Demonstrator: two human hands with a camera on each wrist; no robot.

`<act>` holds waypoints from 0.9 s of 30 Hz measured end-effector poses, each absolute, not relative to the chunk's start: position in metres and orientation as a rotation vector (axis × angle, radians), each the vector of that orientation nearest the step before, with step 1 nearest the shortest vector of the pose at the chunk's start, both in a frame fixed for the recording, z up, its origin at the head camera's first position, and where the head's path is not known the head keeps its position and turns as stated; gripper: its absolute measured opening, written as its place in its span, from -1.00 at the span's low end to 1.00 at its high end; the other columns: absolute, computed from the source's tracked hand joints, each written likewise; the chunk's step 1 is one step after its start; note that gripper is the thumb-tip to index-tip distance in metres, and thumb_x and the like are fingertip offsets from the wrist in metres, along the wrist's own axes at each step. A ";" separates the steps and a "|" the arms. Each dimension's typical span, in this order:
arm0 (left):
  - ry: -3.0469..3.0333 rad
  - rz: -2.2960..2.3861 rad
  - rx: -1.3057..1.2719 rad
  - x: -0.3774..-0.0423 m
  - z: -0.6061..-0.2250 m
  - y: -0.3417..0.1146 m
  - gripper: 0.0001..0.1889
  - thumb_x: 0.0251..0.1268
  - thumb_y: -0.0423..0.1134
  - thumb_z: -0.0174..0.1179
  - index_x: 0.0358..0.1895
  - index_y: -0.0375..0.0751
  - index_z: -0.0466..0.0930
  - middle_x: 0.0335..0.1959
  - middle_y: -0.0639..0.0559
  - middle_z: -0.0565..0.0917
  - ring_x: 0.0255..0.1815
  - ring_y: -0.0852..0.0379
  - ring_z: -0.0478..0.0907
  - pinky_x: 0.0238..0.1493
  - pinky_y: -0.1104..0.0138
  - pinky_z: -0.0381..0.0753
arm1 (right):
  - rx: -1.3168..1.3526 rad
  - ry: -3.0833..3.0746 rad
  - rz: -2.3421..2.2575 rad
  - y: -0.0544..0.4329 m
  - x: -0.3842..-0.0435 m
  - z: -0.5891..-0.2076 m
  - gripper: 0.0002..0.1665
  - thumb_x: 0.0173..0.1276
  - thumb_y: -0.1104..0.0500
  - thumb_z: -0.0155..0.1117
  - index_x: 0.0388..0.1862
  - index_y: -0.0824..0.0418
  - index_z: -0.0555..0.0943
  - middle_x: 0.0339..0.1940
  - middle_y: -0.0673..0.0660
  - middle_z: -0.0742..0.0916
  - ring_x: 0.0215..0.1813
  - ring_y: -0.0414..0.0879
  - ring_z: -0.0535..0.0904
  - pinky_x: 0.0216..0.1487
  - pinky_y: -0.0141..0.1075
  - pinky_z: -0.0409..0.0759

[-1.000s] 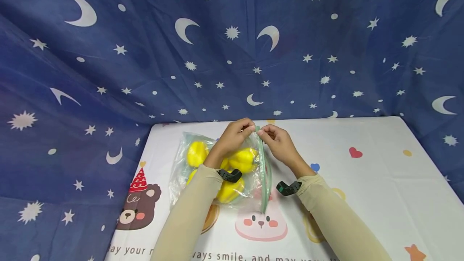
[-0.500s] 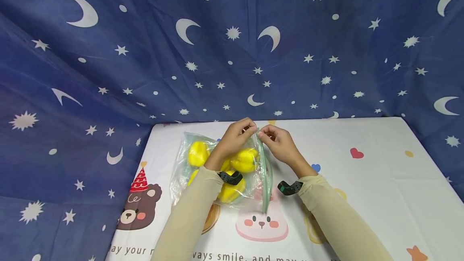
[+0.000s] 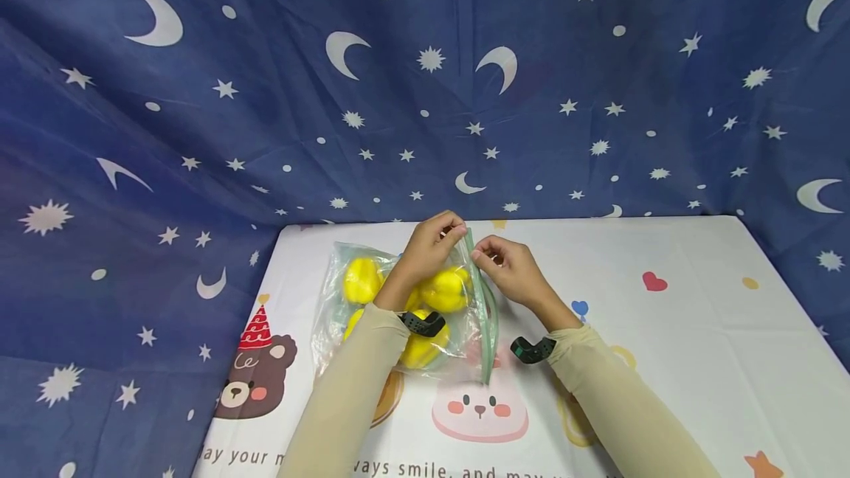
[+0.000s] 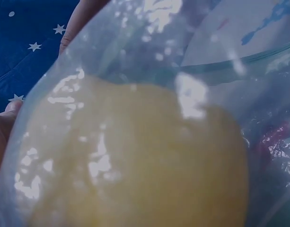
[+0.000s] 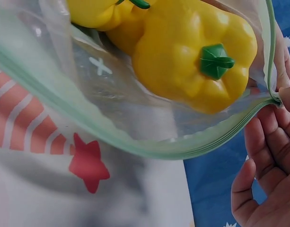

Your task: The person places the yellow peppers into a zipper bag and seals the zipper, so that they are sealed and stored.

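A clear zip-lock bag (image 3: pixel 328 316) with a green seal strip (image 3: pixel 490 330) lies on the table, several yellow bell peppers (image 3: pixel 446 289) inside. In the right wrist view, its mouth gapes and one bell pepper (image 5: pixel 197 56) shows a green stem. My left hand (image 3: pixel 425 249) pinches the far end of the seal. Just right of the strip, my right hand (image 3: pixel 514 271) has its thumb and fingers apart, with nothing between them; the right wrist view shows this hand (image 5: pixel 272 189) close below the pinched corner. Through the plastic, the left wrist view shows a blurred yellow pepper (image 4: pixel 149 156).
A white printed tablecloth (image 3: pixel 697 360) covers the table. A dark blue star-and-moon curtain (image 3: pixel 398 94) stands behind it and along the left side. Each wrist wears a black band (image 3: pixel 533 350).
My right hand has come slightly away from the seal, down and to the right. My left hand has lifted the far end of the strip a little. The peppers stay in place.
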State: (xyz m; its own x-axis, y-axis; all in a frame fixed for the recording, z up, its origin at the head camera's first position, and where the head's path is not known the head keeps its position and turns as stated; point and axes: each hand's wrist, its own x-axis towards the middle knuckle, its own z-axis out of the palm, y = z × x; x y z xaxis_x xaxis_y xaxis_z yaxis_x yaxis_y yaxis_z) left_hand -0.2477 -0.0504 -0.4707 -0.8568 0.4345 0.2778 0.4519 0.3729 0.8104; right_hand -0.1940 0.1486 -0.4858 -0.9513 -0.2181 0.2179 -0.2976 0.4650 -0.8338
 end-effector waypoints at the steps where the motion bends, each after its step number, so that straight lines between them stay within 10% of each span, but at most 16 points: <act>1: -2.592 -1.538 -0.831 -0.248 -0.471 -0.050 -0.79 0.61 -0.12 0.06 -0.18 -0.10 0.62 -0.31 0.04 0.56 -0.24 0.14 0.47 -0.11 0.32 0.52 | 0.460 -2.621 1.512 0.149 -0.193 -0.486 -0.87 0.50 0.09 0.28 -0.20 0.11 0.70 -0.32 0.01 0.76 -0.27 -0.08 0.59 -0.17 -0.27 0.59; 27: -2.690 -1.455 -0.738 -0.260 -0.465 -0.040 -0.78 0.60 -0.04 0.06 -0.18 -0.03 0.63 -0.29 0.07 0.61 -0.18 0.11 0.51 -0.06 0.26 0.53 | 0.465 -2.702 1.445 0.156 -0.182 -0.495 -0.86 0.50 0.07 0.26 -0.24 0.08 0.69 -0.40 -0.03 0.72 -0.37 -0.13 0.55 -0.30 -0.32 0.55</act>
State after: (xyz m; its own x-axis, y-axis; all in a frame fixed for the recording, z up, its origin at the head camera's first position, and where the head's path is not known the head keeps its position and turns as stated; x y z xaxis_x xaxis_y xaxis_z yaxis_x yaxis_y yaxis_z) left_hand -0.2601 -0.0403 -0.4653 -0.8899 0.4033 0.2133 0.3993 0.4622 0.7918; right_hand -0.1822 0.1562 -0.4950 -0.9542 -0.2417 0.1765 -0.2810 0.5206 -0.8063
